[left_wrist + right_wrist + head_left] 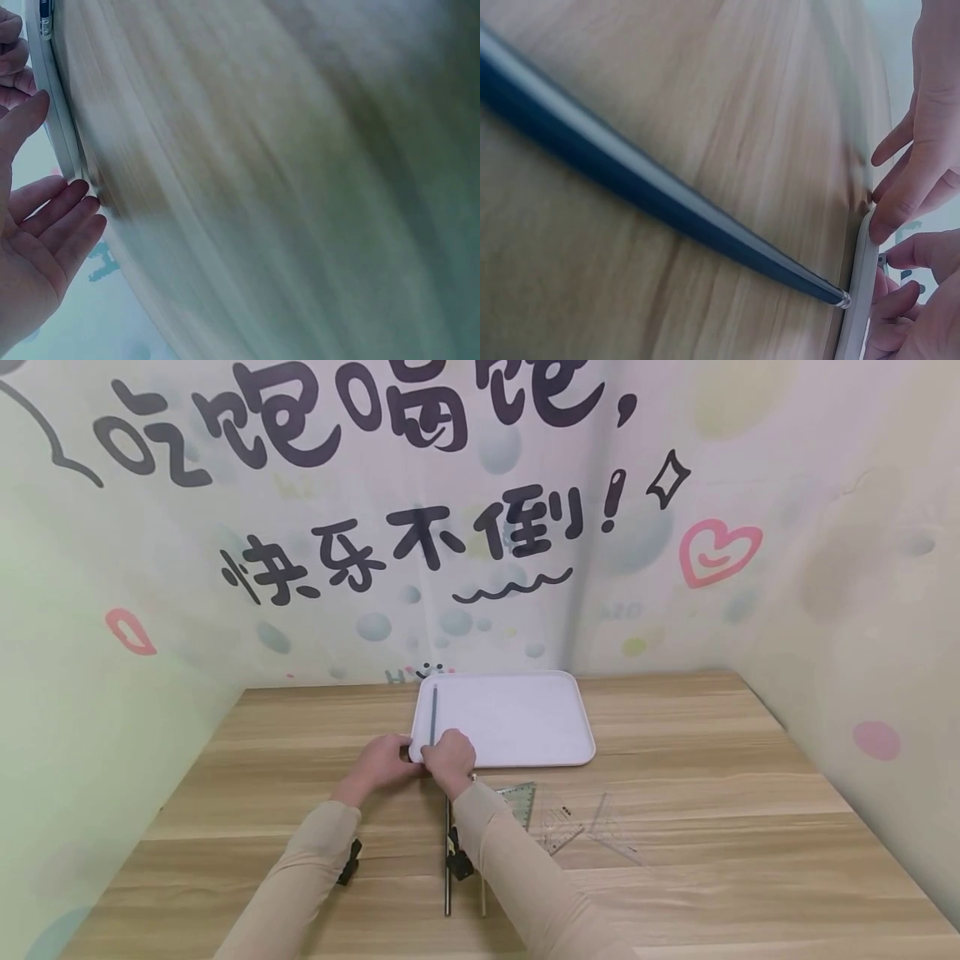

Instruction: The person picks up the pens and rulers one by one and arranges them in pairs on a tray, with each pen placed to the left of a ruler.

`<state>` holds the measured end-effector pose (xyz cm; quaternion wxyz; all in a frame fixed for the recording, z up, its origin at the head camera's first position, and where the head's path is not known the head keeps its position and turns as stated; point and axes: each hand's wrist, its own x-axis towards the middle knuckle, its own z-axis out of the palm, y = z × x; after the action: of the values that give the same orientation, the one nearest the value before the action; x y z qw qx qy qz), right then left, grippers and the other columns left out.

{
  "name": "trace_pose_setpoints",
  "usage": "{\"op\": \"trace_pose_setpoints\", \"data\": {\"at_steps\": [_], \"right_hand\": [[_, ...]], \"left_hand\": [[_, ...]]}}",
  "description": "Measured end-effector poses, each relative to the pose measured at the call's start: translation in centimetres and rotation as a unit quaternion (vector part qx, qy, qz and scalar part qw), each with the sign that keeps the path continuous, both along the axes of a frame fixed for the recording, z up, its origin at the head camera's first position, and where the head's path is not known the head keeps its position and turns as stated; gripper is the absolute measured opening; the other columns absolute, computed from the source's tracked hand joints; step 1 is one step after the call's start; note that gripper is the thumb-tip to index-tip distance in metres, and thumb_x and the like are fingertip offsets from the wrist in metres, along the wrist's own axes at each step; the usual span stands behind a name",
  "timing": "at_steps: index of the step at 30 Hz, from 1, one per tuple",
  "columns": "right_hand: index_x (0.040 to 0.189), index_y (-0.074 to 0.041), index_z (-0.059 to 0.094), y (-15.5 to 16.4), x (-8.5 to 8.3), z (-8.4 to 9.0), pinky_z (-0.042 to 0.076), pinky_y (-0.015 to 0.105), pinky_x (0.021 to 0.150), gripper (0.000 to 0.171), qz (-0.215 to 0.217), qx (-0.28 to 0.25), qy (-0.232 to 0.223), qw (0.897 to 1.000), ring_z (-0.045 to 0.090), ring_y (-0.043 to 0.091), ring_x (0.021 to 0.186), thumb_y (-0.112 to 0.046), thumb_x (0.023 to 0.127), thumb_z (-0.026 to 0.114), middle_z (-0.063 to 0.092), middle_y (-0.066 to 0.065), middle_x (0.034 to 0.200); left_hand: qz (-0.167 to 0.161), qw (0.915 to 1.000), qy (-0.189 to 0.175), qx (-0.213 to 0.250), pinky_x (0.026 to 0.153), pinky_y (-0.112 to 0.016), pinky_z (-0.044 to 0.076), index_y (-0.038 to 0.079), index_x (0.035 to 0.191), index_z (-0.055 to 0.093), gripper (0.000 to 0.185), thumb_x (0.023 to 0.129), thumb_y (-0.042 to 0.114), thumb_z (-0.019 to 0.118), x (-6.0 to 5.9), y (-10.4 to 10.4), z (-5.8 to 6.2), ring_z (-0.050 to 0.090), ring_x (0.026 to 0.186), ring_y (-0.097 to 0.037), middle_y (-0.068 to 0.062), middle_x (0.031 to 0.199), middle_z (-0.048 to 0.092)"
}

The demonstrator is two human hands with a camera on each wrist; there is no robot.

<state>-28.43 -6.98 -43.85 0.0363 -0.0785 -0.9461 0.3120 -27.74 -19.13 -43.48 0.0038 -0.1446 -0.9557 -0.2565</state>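
In the head view, a white tray (517, 718) lies at the back of the table. A slim dark pencil (434, 706) rests on its left side. My right hand (452, 758) is over the tray's front edge, pinching the near end of that pencil between thumb and fingers. My left hand (384, 763) touches the tray's front left corner. Its fingers (64, 206) look fairly straight, with the thumb apart from them, in the left wrist view. Another dark blue pencil (645, 176) lies on the table, its metal-banded end close to the tray rim.
Right of the right forearm lie a greenish set square (525, 802) and clear set squares (615, 835). A thin yellowish stick (483, 902) lies beside the table pencil, partly hidden by the sleeve. A patterned wall (517, 627) stands behind the wooden table (690, 752).
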Motion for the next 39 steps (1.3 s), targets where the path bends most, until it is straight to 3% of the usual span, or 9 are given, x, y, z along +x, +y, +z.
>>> {"op": "trace_pose_setpoints", "data": {"at_steps": [10, 20, 39], "right_hand": [[0.066, -0.006, 0.058, -0.02, -0.18, -0.17, 0.041, 0.032, 0.052, 0.024, -0.009, 0.013, 0.011, 1.0, 0.054, 0.019, 0.057, -0.027, 0.07, 0.07, 0.057, 0.005, 0.063], [0.062, -0.008, 0.054, -0.37, -0.08, -0.42, 0.039, 0.03, 0.05, 0.023, 0.002, 0.016, 0.009, 1.0, 0.05, 0.017, 0.054, -0.025, 0.071, 0.068, 0.054, 0.003, 0.06], [0.066, -0.005, 0.058, -0.77, -0.16, -0.48, 0.043, 0.032, 0.052, 0.017, 0.014, 0.043, 0.03, 0.999, 0.056, 0.019, 0.059, -0.018, 0.071, 0.067, 0.058, 0.007, 0.064]], "left_hand": [[-0.004, 1.0, 0.009, 0.001, 0.07, -0.035, 0.044, 0.007, 0.087, 0.067, 0.026, 0.072, 0.027, 0.075, -0.21, -0.09, -0.29, 0.051, 0.068, -0.015, -0.005, 0.079, 0.064], [-0.004, 0.9999, 0.011, -0.004, 0.06, -0.029, 0.038, 0.007, 0.077, 0.064, 0.019, 0.071, 0.023, 0.072, -0.31, -0.17, -0.31, 0.045, 0.062, -0.014, 0.0, 0.066, 0.054], [-0.013, 0.9995, 0.029, 0.001, 0.057, -0.028, 0.036, 0.005, 0.076, 0.064, 0.016, 0.069, 0.018, 0.071, -0.2, -0.25, -0.3, 0.042, 0.059, -0.014, 0.0, 0.063, 0.051]]}}
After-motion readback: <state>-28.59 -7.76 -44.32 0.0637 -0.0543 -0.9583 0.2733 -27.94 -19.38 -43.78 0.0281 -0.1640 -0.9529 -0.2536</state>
